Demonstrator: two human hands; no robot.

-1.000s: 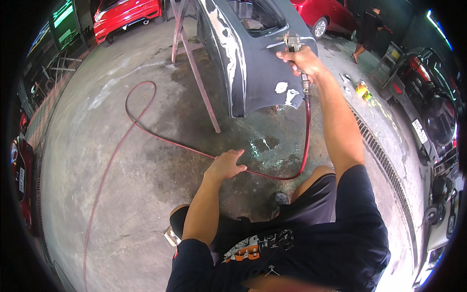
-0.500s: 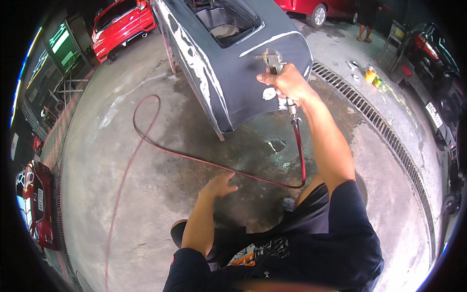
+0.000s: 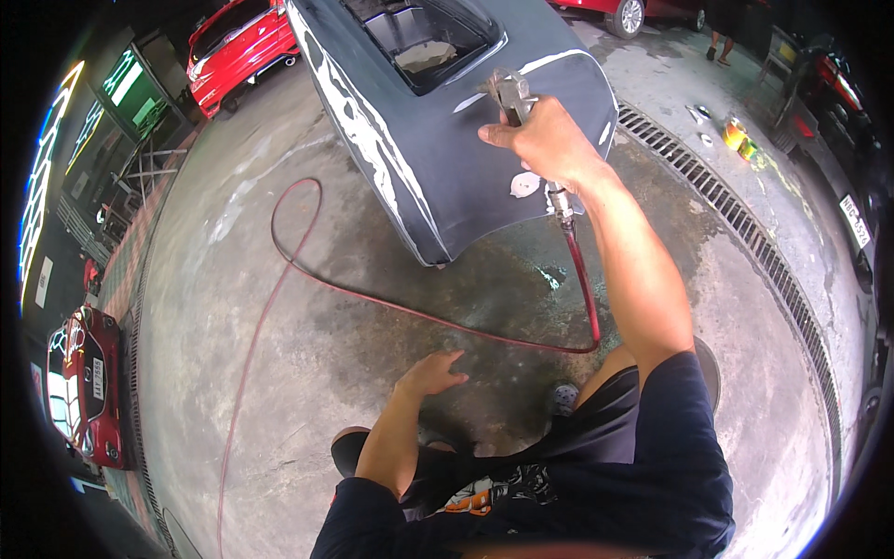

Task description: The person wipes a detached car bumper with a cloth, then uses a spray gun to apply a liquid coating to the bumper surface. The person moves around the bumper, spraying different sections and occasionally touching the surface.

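Note:
A spray gun (image 3: pixel 511 95) is gripped in my right hand (image 3: pixel 548 144), its metal head pointing at a dark grey car body panel (image 3: pixel 410 130). The panel has a squarish opening near its far end, white patches along its left edge and a white streak at the upper right. A round white spot (image 3: pixel 524 184) shows just below my right hand. From the gun's handle a red hose (image 3: pixel 585 279) hangs down and then runs left over the floor. My left hand (image 3: pixel 434 373) is held low in front of my knees, empty, with its fingers apart.
The hose loops on the wet-stained concrete floor (image 3: pixel 251 242) to the left. A drain grate (image 3: pixel 694 186) runs along the right. Red cars (image 3: pixel 244 47) stand around, with a dark vehicle (image 3: pixel 843 168) at right. Tins (image 3: pixel 736 135) sit beyond the grate, near a person's legs (image 3: pixel 720 45).
My right hand has carried the spray gun a little up and left across the panel. The whole view has shifted slightly. My left hand stays low with its fingers apart.

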